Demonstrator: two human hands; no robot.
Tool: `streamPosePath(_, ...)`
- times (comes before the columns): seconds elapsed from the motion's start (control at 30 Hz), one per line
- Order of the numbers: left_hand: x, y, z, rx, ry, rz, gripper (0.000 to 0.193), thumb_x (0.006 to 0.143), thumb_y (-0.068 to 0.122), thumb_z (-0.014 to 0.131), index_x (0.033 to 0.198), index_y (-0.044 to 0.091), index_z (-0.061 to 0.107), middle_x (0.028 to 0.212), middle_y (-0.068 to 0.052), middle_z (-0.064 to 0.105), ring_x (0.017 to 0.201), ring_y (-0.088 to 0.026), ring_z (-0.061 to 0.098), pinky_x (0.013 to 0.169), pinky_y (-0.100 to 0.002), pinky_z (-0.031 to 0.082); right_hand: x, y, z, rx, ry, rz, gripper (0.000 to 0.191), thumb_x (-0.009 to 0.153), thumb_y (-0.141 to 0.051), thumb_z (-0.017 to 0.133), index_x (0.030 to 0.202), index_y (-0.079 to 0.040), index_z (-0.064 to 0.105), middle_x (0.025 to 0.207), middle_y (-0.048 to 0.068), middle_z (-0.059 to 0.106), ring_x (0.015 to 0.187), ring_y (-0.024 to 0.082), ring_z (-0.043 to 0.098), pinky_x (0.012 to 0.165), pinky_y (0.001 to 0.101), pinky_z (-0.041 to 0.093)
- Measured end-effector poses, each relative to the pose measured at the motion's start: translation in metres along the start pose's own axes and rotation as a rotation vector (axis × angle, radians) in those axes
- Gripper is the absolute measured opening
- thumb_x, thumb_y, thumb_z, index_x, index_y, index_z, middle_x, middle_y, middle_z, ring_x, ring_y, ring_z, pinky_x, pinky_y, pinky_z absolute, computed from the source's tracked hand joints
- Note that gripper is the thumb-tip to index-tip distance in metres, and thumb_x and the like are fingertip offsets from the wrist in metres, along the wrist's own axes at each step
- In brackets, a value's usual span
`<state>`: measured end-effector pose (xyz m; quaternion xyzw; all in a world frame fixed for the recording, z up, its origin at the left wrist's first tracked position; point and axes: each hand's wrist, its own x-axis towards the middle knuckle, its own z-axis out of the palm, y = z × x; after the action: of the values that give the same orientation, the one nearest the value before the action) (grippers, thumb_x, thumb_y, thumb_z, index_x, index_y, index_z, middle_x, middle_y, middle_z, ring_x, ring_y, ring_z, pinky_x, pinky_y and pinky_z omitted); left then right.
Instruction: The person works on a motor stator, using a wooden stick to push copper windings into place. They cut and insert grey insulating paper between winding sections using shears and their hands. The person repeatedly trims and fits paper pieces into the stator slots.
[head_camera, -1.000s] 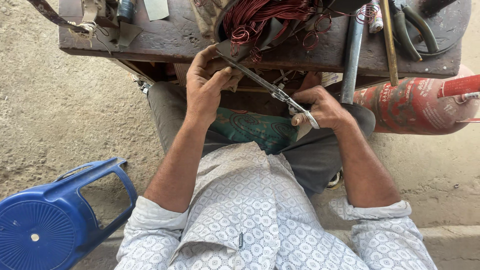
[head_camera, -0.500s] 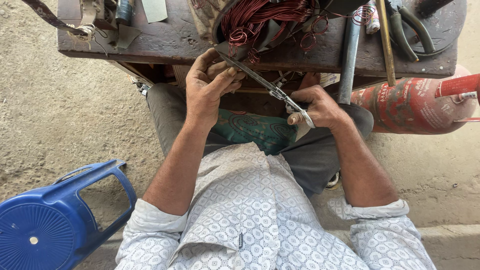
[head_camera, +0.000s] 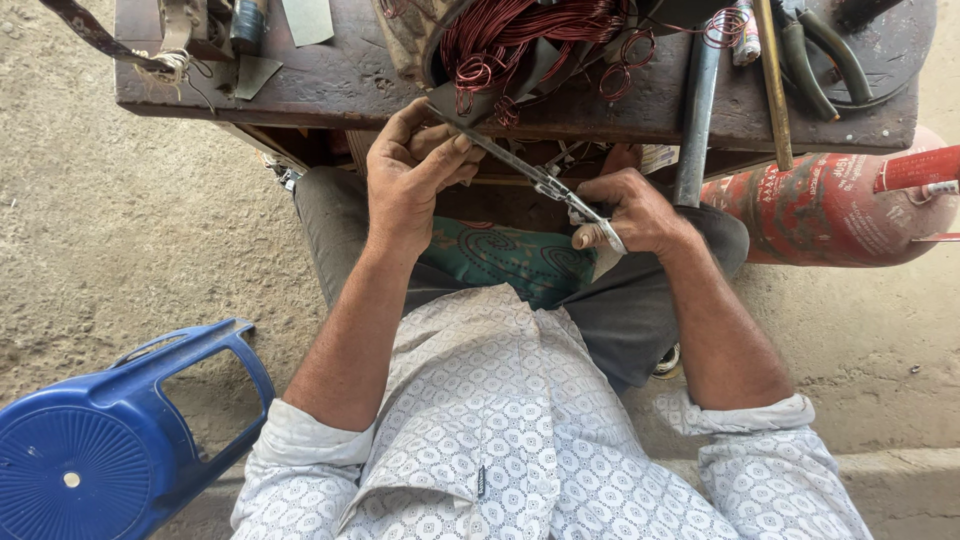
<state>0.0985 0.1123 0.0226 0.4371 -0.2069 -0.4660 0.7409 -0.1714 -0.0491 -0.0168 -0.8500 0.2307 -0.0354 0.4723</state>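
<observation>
My left hand (head_camera: 412, 170) pinches a dark strip of sheet material (head_camera: 470, 105) at the edge of the wooden bench (head_camera: 330, 85). My right hand (head_camera: 632, 212) grips the handles of a pair of metal scissors (head_camera: 530, 175), whose blades run up and left to the strip by my left fingers. Just above, a motor stator with coils of reddish copper wire (head_camera: 520, 40) lies on the bench. A teal patterned cloth (head_camera: 510, 262) rests on my lap under both hands.
A red gas cylinder (head_camera: 840, 205) lies on the ground at right. A blue plastic stool (head_camera: 110, 440) stands at lower left. On the bench are a metal pipe (head_camera: 700, 110), a wooden stick (head_camera: 772, 80), black-handled tools (head_camera: 830, 50) and scrap pieces (head_camera: 240, 40).
The scissors and my right hand have shifted slightly down and left. My left fingers have closed more tightly on the strip.
</observation>
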Motion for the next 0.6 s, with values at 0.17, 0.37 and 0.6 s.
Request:
streamPosePath(0.17, 0.002, 0.001, -0.001, 0.034, -0.012, 0.038, 0.063, 0.092, 0.005, 0.079, 0.145, -0.009, 0.047, 0.111, -0.019, 0.077, 0.094, -0.021, 0.078, 0.077, -0.032, 0.066, 0.005, -0.002, 0.002, 0.054, 0.017, -0.002, 0.081, 0.057, -0.083, 0.074, 0.083, -0.007, 0.075, 0.06, 0.0, 0.063, 0.057, 0.014, 0.063, 0.049, 0.0327, 0.048)
streamPosePath(0.37, 0.0, -0.001, 0.0, 0.035, -0.026, 0.045, 0.065, 0.09, -0.003, 0.074, 0.147, -0.007, 0.043, 0.111, -0.019, 0.075, 0.098, -0.022, 0.076, 0.081, -0.035, 0.068, 0.004, -0.005, 0.001, 0.044, 0.022, -0.022, 0.06, 0.063, -0.064, 0.082, 0.08, -0.006, 0.075, 0.055, 0.002, 0.061, 0.049, 0.015, 0.059, 0.045, 0.0331, 0.043)
streamPosePath(0.6, -0.011, 0.009, -0.001, 0.004, -0.06, 0.166, 0.055, 0.09, -0.011, 0.061, 0.142, -0.004, 0.047, 0.117, -0.017, 0.073, 0.107, -0.026, 0.077, 0.09, -0.037, 0.068, -0.013, -0.013, 0.034, 0.136, -0.032, -0.108, 0.052, 0.073, -0.062, 0.08, 0.081, -0.011, 0.072, 0.067, -0.003, 0.068, 0.058, 0.009, 0.067, 0.052, 0.0283, 0.055)
